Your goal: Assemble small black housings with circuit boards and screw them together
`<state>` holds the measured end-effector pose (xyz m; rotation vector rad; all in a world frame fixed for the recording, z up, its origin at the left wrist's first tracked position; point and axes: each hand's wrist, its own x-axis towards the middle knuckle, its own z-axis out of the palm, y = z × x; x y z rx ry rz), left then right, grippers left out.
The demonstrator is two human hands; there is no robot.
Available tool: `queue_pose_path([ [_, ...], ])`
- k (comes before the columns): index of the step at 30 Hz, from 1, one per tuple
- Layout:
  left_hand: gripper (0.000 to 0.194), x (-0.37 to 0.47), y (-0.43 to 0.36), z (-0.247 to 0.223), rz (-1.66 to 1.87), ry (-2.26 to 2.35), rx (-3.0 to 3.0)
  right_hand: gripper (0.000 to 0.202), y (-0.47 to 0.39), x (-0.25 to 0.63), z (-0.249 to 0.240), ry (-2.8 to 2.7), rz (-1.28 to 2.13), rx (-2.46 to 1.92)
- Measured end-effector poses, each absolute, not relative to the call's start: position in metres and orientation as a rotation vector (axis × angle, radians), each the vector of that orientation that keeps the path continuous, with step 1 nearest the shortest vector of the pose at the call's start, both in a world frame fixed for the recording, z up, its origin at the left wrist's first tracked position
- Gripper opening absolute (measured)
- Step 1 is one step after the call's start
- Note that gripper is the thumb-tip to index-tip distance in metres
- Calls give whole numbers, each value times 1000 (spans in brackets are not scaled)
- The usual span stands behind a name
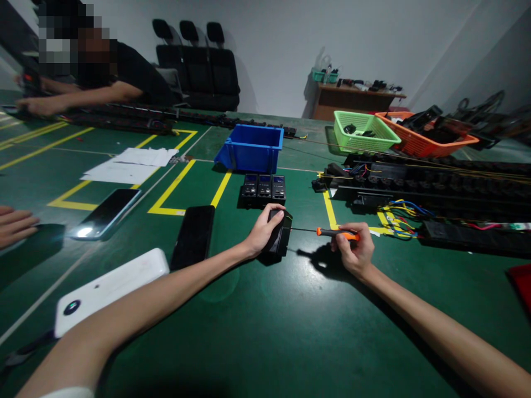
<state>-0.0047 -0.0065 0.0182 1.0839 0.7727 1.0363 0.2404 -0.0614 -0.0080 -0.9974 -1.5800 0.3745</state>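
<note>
My left hand (265, 229) is closed around a black box-shaped device (279, 243), steadying it on the green tabletop. In my right hand (357, 249) is a screwdriver (338, 233) with an orange and black handle, gripped by the fingers. Its thin shaft points left, and the tip meets the right side of the device or comes very near it. Just behind my left hand stands a row of three black modules (264, 190) with small dark screens. A black phone (193, 236) lies to the left of my left forearm.
A blue bin (255, 148) stands behind the modules. Black rails with loose wires (398, 218) lie at right, before green (365, 132) and orange baskets (448, 145). At left are a white device (112, 287), another phone (107, 214), papers (128, 166) and a co-worker's arm (87, 100). Another hand (16, 225) shows at the left edge.
</note>
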Motion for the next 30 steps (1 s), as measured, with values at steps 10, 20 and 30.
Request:
queue_pose_path([
  [10,42,-4,-6,18,1031,779,1079,27,-60,242,-12,-1633,319,-912],
  [20,43,-5,-6,18,1036,784,1066,25,-60,241,-10,-1641,336,-915],
  [30,41,-5,-5,17,1029,776,1072,22,-62,239,-5,-1636,350,-982],
])
